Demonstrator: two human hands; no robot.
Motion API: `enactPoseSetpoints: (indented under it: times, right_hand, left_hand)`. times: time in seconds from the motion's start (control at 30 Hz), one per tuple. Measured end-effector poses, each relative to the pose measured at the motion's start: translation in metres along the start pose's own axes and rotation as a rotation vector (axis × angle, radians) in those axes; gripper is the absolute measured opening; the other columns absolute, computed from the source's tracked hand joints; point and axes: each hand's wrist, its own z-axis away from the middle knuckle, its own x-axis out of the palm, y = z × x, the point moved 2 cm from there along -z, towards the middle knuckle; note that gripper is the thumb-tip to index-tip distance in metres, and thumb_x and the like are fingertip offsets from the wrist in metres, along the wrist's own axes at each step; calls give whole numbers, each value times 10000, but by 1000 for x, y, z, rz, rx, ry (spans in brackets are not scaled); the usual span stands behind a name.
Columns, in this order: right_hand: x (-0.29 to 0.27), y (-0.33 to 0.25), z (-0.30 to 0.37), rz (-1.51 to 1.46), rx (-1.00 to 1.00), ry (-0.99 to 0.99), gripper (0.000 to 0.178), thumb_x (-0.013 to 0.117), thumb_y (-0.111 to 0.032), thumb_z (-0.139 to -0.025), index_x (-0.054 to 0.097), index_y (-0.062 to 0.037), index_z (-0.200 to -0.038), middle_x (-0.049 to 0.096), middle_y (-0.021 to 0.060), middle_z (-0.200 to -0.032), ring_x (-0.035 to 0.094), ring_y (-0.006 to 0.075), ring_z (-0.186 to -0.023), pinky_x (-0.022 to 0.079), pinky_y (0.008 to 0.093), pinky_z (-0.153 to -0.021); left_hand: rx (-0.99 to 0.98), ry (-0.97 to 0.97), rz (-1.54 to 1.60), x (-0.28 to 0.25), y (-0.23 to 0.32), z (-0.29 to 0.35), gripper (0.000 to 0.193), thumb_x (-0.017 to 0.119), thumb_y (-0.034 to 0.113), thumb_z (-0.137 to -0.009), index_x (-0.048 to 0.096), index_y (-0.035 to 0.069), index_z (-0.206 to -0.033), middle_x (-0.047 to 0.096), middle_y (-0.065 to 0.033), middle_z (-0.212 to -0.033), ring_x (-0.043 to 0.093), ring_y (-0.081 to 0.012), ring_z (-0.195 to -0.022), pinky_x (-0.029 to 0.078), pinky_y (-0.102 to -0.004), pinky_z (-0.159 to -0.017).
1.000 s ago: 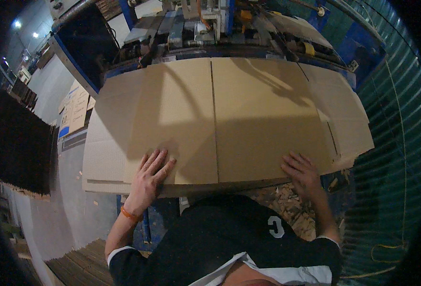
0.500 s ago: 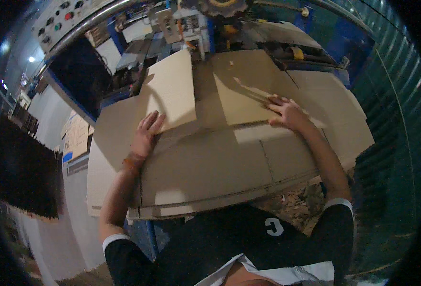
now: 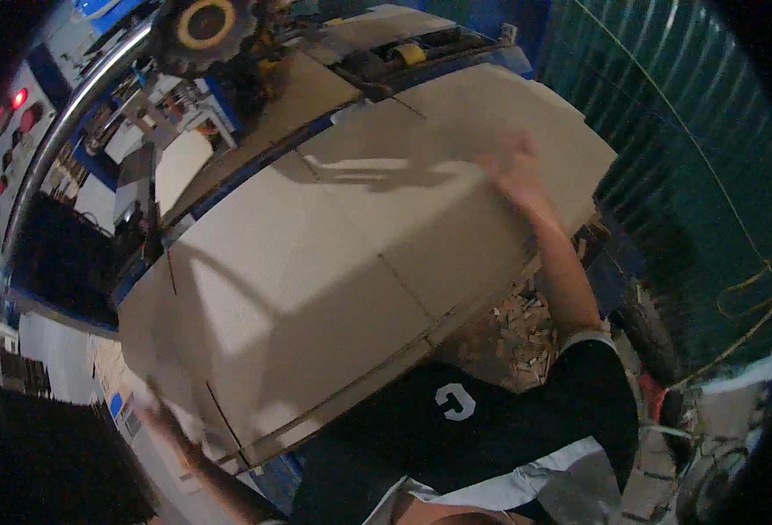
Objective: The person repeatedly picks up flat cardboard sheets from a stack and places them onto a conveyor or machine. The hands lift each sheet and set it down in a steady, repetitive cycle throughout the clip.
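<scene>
A large flat cardboard sheet (image 3: pixel 342 227) with crease lines and cut slots lies in front of me, its near edge close to my body. My right hand (image 3: pixel 513 171) is over the sheet's right part, its fingers smeared by motion. At the sheet's left edge is my left hand (image 3: pixel 157 420), blurred too; whether it touches the cardboard I cannot tell. Past the sheet's far edge, a pale cardboard flap (image 3: pixel 182 166) and a browner cardboard panel (image 3: pixel 303 96) lie in the machine (image 3: pixel 202 114).
A dark toothed wheel (image 3: pixel 206 26) hangs over the machine. A metal rail (image 3: pixel 62 131) and a control panel with buttons (image 3: pixel 5 166) are at the left. Cardboard scraps (image 3: pixel 517 332) lie below the near edge. A green corrugated wall (image 3: pixel 666 149) stands to the right.
My view has swung to the right. Both hands have left the far cardboard panels, which now lie farther off in the machine; my left hand has moved to the big sheet's left edge.
</scene>
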Motion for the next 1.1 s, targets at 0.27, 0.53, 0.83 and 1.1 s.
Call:
enactPoseSetpoints:
  times: [0.27, 0.53, 0.83, 1.1]
  right_hand:
    - [-9, 143, 65, 211, 614, 292, 590, 631, -351, -770, 484, -31, -1243, 608, 201, -1035, 555, 350, -1013, 409, 419, -921]
    - [-33, 173, 36, -1552, 528, 826, 428, 617, -227, -819, 498, 54, -1119, 609, 103, -880, 577, 196, -694, 469, 325, -589]
    - [-151, 47, 44, -1120, 316, 496, 405, 559, -111, -837, 469, 43, -1201, 557, 95, -1126, 541, 168, -952, 435, 294, -802]
    - [-115, -104, 186, -497, -392, 107, 200, 571, 6, -750, 674, -49, -912, 656, 118, -1008, 594, 285, -1015, 456, 419, -871]
  left_hand:
    - [-651, 41, -121, -74, -32, 87, 691, 628, 324, -826, 326, 12, -1363, 431, -190, -1324, 451, -301, -1161, 345, -362, -974]
    - [-465, 453, 470, -108, -80, 75, 483, 525, 304, -878, 445, 22, -1263, 498, -159, -1258, 494, -261, -1126, 373, -369, -976]
    - [-479, 251, 1306, -94, -51, 75, 325, 563, 173, -861, 505, -28, -1109, 554, -126, -1129, 537, -201, -1026, 431, -345, -910]
    - [157, -70, 678, -96, 79, 136, 313, 530, 77, -853, 542, 9, -1158, 562, -141, -1175, 506, -266, -1133, 365, -428, -976]
